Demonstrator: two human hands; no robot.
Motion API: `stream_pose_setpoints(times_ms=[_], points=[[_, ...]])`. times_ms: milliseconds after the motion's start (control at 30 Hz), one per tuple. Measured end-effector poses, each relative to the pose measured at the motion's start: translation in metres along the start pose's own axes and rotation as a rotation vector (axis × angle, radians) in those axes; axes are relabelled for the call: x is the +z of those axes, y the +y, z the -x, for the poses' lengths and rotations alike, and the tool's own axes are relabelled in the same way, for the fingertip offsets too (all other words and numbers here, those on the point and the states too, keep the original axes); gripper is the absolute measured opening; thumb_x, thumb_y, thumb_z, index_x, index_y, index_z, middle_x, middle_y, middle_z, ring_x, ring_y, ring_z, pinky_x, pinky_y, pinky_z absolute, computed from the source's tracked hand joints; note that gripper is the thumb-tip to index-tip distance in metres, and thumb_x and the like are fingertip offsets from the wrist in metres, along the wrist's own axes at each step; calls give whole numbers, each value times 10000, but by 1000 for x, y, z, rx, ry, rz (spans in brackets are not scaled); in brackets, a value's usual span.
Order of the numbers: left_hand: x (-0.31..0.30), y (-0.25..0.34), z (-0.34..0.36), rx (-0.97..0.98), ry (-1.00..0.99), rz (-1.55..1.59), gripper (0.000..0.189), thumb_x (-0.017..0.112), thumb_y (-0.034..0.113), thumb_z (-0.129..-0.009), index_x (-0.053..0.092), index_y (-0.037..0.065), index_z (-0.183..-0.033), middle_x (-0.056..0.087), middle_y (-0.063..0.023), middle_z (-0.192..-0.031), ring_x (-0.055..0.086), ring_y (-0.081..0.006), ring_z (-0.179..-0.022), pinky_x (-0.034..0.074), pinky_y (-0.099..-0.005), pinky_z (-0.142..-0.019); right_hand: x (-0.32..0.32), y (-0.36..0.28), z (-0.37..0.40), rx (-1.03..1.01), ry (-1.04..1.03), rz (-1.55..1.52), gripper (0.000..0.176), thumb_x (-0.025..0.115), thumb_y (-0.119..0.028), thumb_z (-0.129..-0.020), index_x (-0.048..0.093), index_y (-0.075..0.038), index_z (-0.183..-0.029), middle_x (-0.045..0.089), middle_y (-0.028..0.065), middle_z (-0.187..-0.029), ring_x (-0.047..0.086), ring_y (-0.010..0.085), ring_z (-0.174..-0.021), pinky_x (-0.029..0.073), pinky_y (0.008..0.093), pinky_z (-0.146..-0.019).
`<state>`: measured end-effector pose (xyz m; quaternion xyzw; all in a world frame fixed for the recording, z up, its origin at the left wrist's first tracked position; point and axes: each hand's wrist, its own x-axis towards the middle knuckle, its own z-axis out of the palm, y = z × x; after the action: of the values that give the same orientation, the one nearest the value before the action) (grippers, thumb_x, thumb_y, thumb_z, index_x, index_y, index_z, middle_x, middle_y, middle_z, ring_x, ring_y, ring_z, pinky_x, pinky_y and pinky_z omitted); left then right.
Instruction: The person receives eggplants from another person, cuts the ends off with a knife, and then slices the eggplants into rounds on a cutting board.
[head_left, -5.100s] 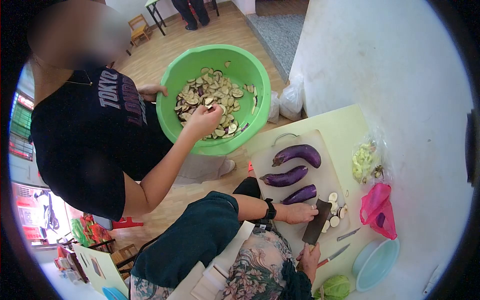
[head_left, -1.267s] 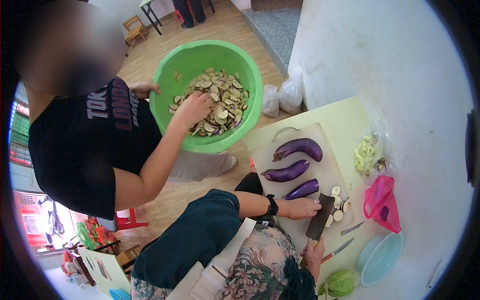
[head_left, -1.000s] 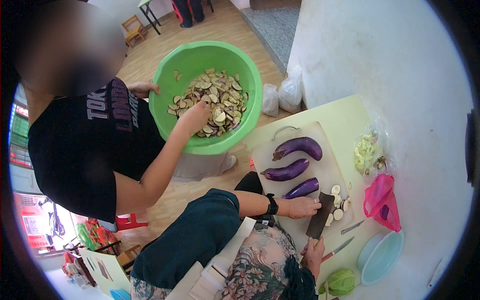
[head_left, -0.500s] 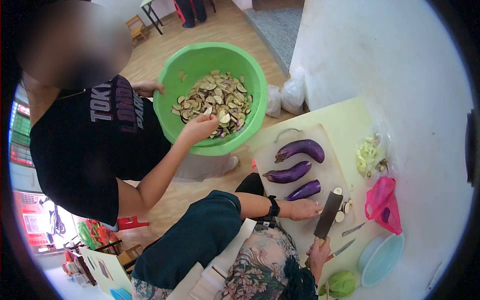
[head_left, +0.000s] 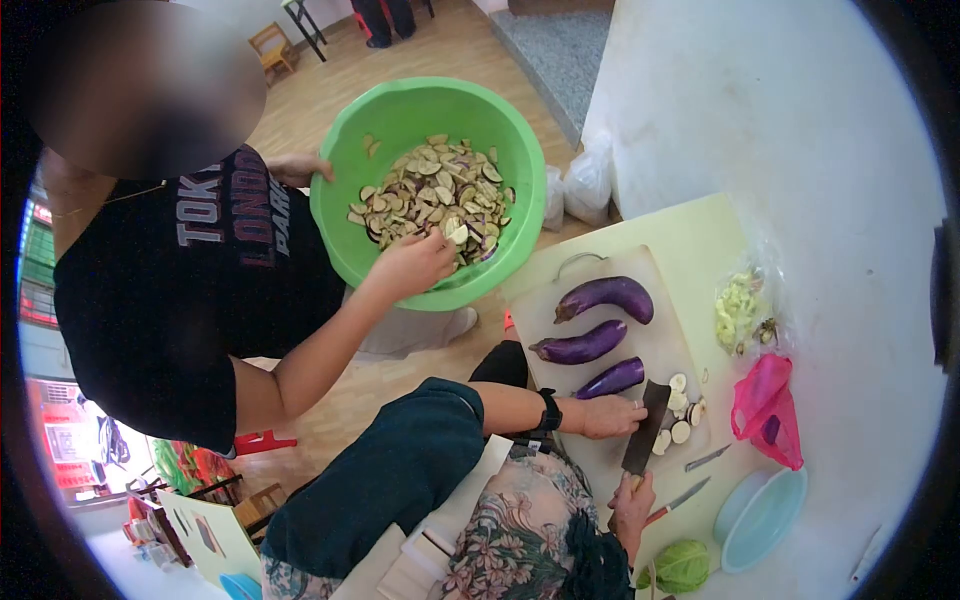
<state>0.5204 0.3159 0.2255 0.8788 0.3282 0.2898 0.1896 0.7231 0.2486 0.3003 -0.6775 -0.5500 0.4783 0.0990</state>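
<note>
My right hand (head_left: 632, 500) grips the handle of a cleaver (head_left: 648, 428), its wide dark blade resting across the white cutting board (head_left: 545, 285). Beside the blade, my left hand (head_left: 608, 417), a black watch at its wrist, has its fingers bent around an eggplant piece that they mostly hide. Several pale eggplant slices (head_left: 681, 432) lie scattered past the blade. A cut purple eggplant (head_left: 612, 378) is just above my left hand. Two whole ones, a straighter eggplant (head_left: 580, 343) and a curved eggplant (head_left: 606, 300), lie farther up the board.
A co-worker holds a green basin (head_left: 330, 215) of cut eggplant, one hand inside it. On the table are a small knife (head_left: 708, 458), a red-handled knife (head_left: 680, 500), a cabbage (head_left: 682, 566), a blue basin (head_left: 735, 515), a pink bag (head_left: 765, 405) and a clear bag of pale-green pieces (head_left: 740, 310).
The cleaver has come down and left, closer to my left fingers. More slices lie by the blade. The co-worker's hand has moved within the green basin.
</note>
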Motion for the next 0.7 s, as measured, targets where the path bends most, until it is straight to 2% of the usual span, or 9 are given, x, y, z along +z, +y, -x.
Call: stream_pose_setpoints(times_ms=[67,200,233,467,533,567,600,633,700], points=[[-1,1,-2,-20,2,47,113,529,115,-724,578,14,-721,508,-141,-849,555,-293,-809,486,-368,-682,-5,-9,5,-9,-11,150,341,545,-192,-869,484,22,-1128,575,123,-618,584,232,-486,478,357,-470],[-12,11,1,-60,42,96,140,526,94,-725,593,-10,-789,543,-175,-874,573,-314,-832,500,-383,-725,0,47,-1,-145,166,322,336,561,-194,-875,491,-9,-1147,520,40,-550,510,128,-432,422,281,-384],[-10,10,1,-49,27,102,142,525,97,-724,577,0,-814,532,-159,-883,560,-317,-851,488,-387,-721,-7,5,10,25,124,282,336,547,-248,-861,505,-18,-1103,611,263,-794,599,431,-764,449,490,-647],[-12,11,3,-81,-194,40,161,529,86,-722,553,4,-858,512,-144,-918,546,-313,-887,483,-372,-721,-12,-7,21,69,145,189,352,554,-262,-861,504,-38,-1129,603,253,-722,596,434,-740,451,483,-634],[0,8,8,-45,3,25,125,516,101,-733,570,-4,-771,514,-151,-886,544,-315,-814,481,-387,-683,-10,-6,24,22,174,254,374,562,-260,-853,512,-38,-1150,616,254,-769,609,416,-759,461,466,-652],[-7,18,0,-448,-135,390,159,486,119,-770,567,-12,-808,549,-181,-833,562,-348,-759,474,-427,-651,-5,34,23,-104,275,337,341,562,-244,-862,515,-36,-1128,558,136,-644,550,271,-591,452,374,-597],[-5,16,3,-286,-51,243,178,453,113,-794,559,-19,-849,575,-211,-781,571,-376,-704,469,-458,-631,12,72,12,-262,368,392,309,563,-228,-871,517,-33,-1106,500,17,-518,492,127,-423,443,282,-543],[-10,15,2,-435,-148,400,181,447,109,-792,559,-20,-853,581,-221,-807,576,-372,-729,469,-458,-639,4,21,21,-110,208,59,297,560,-208,-864,522,-39,-1105,496,12,-514,488,123,-428,437,282,-543],[9,-1,12,-43,103,213,145,484,111,-756,578,8,-796,562,-185,-853,575,-344,-795,481,-423,-675,6,10,18,-143,120,67,254,561,-148,-852,518,-21,-1067,511,27,-522,482,118,-417,372,281,-380]])
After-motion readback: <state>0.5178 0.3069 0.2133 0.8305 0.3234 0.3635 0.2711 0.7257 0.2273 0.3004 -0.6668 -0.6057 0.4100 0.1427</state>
